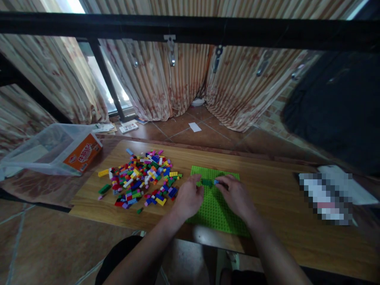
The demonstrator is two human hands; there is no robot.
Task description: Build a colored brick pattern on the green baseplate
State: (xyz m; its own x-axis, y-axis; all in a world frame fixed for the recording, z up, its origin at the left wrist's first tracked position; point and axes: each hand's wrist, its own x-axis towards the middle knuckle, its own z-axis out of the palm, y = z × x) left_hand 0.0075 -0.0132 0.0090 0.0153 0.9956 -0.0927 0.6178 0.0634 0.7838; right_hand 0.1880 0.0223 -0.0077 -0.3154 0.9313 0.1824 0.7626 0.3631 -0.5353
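Observation:
A bright green studded baseplate (219,213) lies on the wooden table in front of me. Dark green toy bricks (207,182) sit on its upper part, between my two hands. My left hand (190,198) rests over the plate's left edge, thumb and fingers apart, just left of the dark green bricks; I see nothing held in it. From the right, my right hand (236,194) pinches a small blue brick (216,182) at its fingertips, close beside the dark green ones. Part of the plate is hidden under both hands.
A heap of loose multicoloured bricks (139,178) spreads over the table (276,198) to the left. Beyond it stands a clear plastic bin (44,158) with an orange label. Papers and a blurred-out item (325,198) lie at the right end. A dark metal bar (190,27) crosses above.

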